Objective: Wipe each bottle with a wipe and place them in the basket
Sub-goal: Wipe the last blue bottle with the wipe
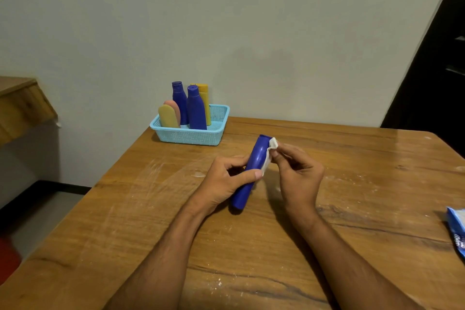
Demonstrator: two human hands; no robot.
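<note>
while the left hand [227, 180] curls round a blue bottle [251, 171] above the tabletop [151, 209], the right hand [298, 173] pinches a white wipe [269, 156] against it; each grip is closed.

— How many bottles did you count?

— Six. One blue bottle [251, 168] lay across my fingers, and five stood in the basket [191, 137]: two blue ones [196, 111], one tall yellow [204, 98], one short yellow [167, 116], one pink [175, 108].

— Baskets?

— Just one.

— Wipes?

— One white wipe [270, 151], and one blue wipe packet [457, 231] at the table's edge.

— Hands?

— Two, my left hand [226, 181] and my right hand [299, 173].
</note>
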